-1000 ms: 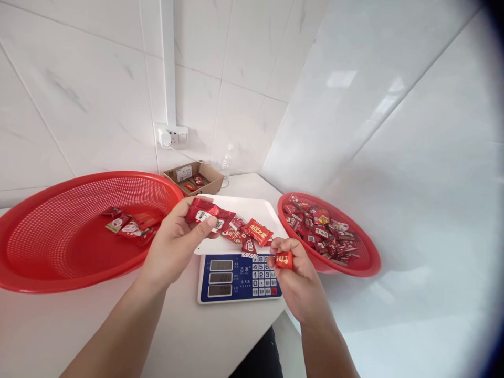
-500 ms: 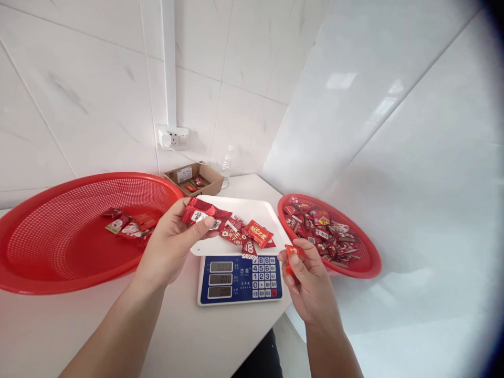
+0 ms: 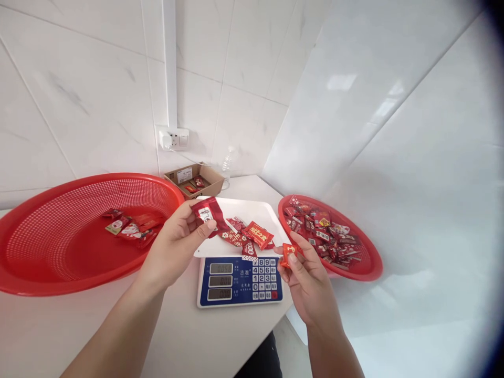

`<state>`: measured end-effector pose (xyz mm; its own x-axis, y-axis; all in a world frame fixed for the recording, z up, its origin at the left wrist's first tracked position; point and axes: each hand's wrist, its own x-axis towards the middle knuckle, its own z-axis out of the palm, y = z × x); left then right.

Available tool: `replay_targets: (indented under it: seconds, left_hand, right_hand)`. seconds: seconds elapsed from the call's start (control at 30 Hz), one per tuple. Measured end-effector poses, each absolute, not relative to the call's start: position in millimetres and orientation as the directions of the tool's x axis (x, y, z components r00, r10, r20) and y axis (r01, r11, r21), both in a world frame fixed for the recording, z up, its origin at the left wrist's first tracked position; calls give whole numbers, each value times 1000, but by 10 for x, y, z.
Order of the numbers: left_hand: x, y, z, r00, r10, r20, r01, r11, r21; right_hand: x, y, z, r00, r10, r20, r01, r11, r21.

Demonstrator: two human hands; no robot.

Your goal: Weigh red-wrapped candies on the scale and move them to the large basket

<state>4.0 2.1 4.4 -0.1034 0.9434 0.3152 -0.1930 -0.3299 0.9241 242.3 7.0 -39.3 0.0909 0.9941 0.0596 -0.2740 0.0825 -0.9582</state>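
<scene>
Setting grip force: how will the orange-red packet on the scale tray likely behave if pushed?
The orange-red packet looks glossy, so probably slippery. Its flattish shape suggests sliding, not rolling. It overlaps other packets on the tray, so those may shift too.

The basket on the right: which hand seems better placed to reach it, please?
Probably the right hand: though holding a small packet, it is nearer that basket than the occupied left hand.
</scene>
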Motion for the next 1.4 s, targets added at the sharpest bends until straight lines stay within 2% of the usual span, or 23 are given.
replay_targets:
  seconds: [0.17, 0.3, 0.5, 0.6, 0.77, 0.9, 1.03, 1.13, 1.3, 1.4]
  left_hand:
    - [51, 14, 31, -44, 957, 285, -137, -289, 948]
    - [40, 12, 4, -25, 964, 266, -17, -266, 964]
    - [27, 6, -1, -48, 949, 313, 203, -297, 933]
    - [51, -10, -1, -5, 949, 314, 277, -300, 913]
    - [140, -30, -15, 190, 927, 324, 297, -369, 881]
    - [216, -48, -29, 233, 919, 318, 305, -380, 873]
    - [243, -65, -36, 255, 924, 285, 349, -362, 864]
    - [217, -65, -20, 226, 927, 301, 352, -366, 861]
    - [114, -52, 29, 17, 941, 337, 369, -319, 873]
    - [52, -53, 57, -31, 933, 359, 361, -324, 874]
  right_hand:
    - [2428, 67, -394, 95, 993, 76, -232, 96, -968]
    - [2429, 75, -409, 95, 993, 76, -220, 96, -971]
    - [2418, 82, -398, 88, 990, 107, -204, 123, -971]
    - [2416, 80, -401, 43, 978, 202, -77, 205, -976]
    - [2398, 60, -421, -37, 962, 271, 207, 272, -940]
    - [2326, 40, -408, -88, 937, 338, 267, 349, -898]
    - [2264, 17, -398, -128, 935, 331, 291, 354, -889]
    - [2259, 14, -424, -103, 948, 300, 267, 317, -910]
    - [2332, 211, -488, -104, 973, 208, 153, 222, -963]
    - [2380, 508, -477, -25, 961, 275, 257, 272, -928]
